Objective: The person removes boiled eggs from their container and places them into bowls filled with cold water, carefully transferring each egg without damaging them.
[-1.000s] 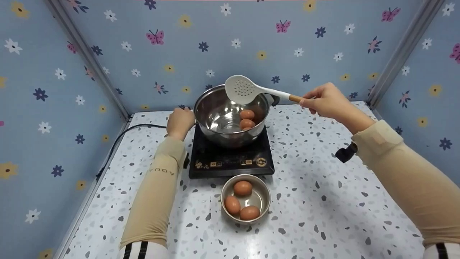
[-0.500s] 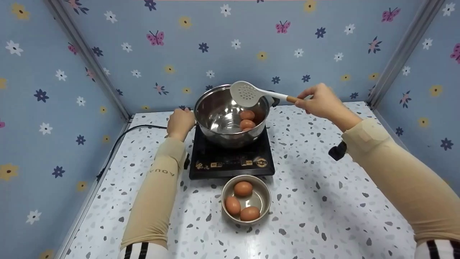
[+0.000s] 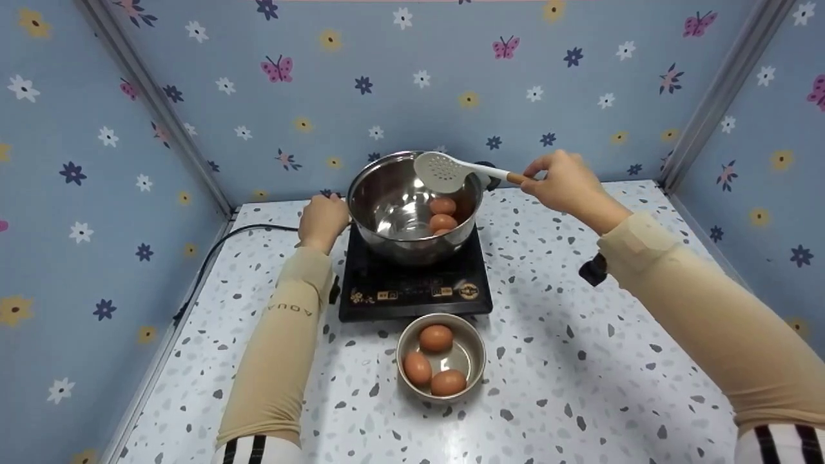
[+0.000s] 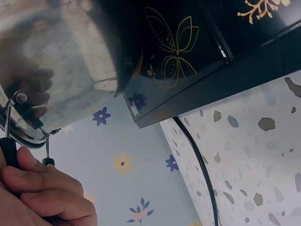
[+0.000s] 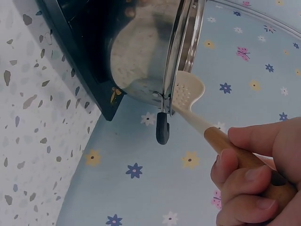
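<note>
A shiny steel pot [image 3: 412, 250] stands on a black induction cooktop [image 3: 412, 303]. Brown eggs [image 3: 443, 205] lie at the right side of its inside. My left hand [image 3: 322, 221] grips the pot's left handle; in the left wrist view the fingers [image 4: 56, 186] curl round its black grip. With its fingers round the wooden handle [image 5: 235, 150], my right hand [image 3: 562, 182] holds a white slotted skimmer [image 3: 443, 173]. The skimmer's head overlaps the pot's back right rim in the head view. The pot's right handle [image 5: 162, 129] is free of any hand.
In front of the cooktop, a small metal bowl [image 3: 480, 357] holds three brown eggs [image 3: 436, 338]. A black power cord [image 3: 213, 248] runs left over the speckled table [image 3: 580, 361]. Flower-patterned walls [image 3: 412, 64] stand close behind and on both sides.
The right hand has moved left and the skimmer's head has come lower, nearer the pot's mouth. The left hand, pot and bowl have stayed in place.
</note>
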Demonstrator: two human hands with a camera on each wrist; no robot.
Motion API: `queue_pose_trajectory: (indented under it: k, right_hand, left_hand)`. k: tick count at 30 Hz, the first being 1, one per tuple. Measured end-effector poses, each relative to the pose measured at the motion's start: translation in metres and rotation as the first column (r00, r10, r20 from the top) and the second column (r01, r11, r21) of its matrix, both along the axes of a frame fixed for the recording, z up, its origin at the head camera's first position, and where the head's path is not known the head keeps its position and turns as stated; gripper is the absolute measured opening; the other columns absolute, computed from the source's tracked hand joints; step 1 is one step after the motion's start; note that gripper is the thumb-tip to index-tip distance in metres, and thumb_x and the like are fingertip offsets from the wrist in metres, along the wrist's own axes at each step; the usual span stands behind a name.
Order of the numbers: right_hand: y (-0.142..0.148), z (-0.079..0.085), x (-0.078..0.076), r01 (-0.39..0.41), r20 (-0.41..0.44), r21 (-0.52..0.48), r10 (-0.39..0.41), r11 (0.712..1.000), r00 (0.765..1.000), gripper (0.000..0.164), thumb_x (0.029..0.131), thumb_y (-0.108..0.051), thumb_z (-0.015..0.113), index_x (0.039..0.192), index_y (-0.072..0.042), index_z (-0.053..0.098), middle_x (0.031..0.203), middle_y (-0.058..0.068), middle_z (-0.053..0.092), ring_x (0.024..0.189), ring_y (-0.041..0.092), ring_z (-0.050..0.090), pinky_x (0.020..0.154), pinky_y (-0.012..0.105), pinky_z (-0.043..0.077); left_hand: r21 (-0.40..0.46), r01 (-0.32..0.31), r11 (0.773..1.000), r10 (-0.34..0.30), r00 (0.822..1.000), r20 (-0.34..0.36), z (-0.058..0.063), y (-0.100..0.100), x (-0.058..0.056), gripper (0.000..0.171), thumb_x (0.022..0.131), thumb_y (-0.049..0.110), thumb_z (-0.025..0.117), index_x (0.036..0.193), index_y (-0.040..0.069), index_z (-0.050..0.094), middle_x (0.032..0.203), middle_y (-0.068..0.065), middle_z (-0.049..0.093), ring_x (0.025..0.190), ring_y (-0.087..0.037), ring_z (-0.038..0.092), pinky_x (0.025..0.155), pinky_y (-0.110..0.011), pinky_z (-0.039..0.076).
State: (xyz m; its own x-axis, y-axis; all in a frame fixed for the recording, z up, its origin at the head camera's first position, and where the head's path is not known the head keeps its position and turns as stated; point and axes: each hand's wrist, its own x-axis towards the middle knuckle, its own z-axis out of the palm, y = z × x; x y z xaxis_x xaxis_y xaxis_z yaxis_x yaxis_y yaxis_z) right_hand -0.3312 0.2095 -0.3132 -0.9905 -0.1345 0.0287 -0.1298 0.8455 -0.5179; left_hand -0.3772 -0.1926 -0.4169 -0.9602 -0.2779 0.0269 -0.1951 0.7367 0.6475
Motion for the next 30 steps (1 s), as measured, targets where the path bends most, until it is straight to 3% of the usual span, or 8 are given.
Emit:
queue_pose_trajectory:
  k: [3, 9, 19, 25, 30]
  right_hand:
    - [-0.004, -0.001, 0.000, -0.004, -0.024, 0.019, 0.004, 1.000, 1.000, 0.030, 0.108, -0.024, 0.067, 0.127, -0.003, 0.078, 0.114, 0.024, 0.076, 0.064, 0.017, 0.053, 0.057, 0.031, 0.043]
    - [-0.011, -0.002, -0.001, 0.008, -0.060, 0.034, -0.006, 0.999, 0.998, 0.029, 0.108, -0.021, 0.067, 0.126, -0.002, 0.079, 0.120, 0.025, 0.077, 0.073, 0.024, 0.058, 0.061, 0.034, 0.044]
    - [-0.021, -0.005, 0.001, 0.022, -0.094, 0.097, -0.013, 0.995, 0.995, 0.029, 0.109, -0.021, 0.065, 0.127, -0.002, 0.078, 0.119, 0.024, 0.078, 0.081, 0.031, 0.062, 0.067, 0.039, 0.047]
    - [-0.025, -0.008, 0.000, -0.008, -0.121, 0.169, 0.029, 0.986, 0.992, 0.027, 0.108, -0.019, 0.065, 0.123, -0.001, 0.079, 0.114, 0.025, 0.079, 0.080, 0.034, 0.067, 0.070, 0.047, 0.052]
    - [-0.027, -0.009, 0.000, -0.029, -0.096, 0.198, 0.049, 0.980, 0.994, 0.028, 0.107, -0.015, 0.062, 0.122, 0.002, 0.078, 0.116, 0.026, 0.078, 0.083, 0.037, 0.071, 0.077, 0.052, 0.056]
  left_hand:
    - [0.008, 0.001, 1.000, -0.001, 1.000, -0.005, -0.001, 0.000, 0.000, 0.054, 0.116, 0.030, 0.032, 0.117, -0.006, 0.073, 0.112, -0.025, 0.075, 0.093, -0.038, 0.066, 0.087, -0.054, 0.052]
    - [0.001, 0.006, 1.000, -0.006, 1.000, -0.002, -0.001, -0.001, 0.001, 0.053, 0.117, 0.029, 0.031, 0.104, -0.001, 0.073, 0.100, -0.021, 0.072, 0.085, -0.035, 0.064, 0.080, -0.049, 0.049]
    - [0.006, 0.003, 1.000, -0.003, 1.000, -0.003, 0.001, 0.000, 0.001, 0.055, 0.117, 0.031, 0.031, 0.107, -0.003, 0.074, 0.104, -0.023, 0.074, 0.088, -0.036, 0.065, 0.083, -0.052, 0.051]
    - [-0.001, 0.001, 1.000, -0.001, 1.000, 0.000, -0.001, -0.001, 0.000, 0.055, 0.117, 0.030, 0.030, 0.108, -0.003, 0.074, 0.106, -0.024, 0.075, 0.090, -0.038, 0.067, 0.084, -0.053, 0.053]
    - [0.008, 0.001, 1.000, -0.001, 1.000, 0.004, -0.001, -0.001, -0.001, 0.055, 0.117, 0.030, 0.030, 0.115, -0.005, 0.073, 0.112, -0.025, 0.075, 0.097, -0.042, 0.069, 0.090, -0.056, 0.054]
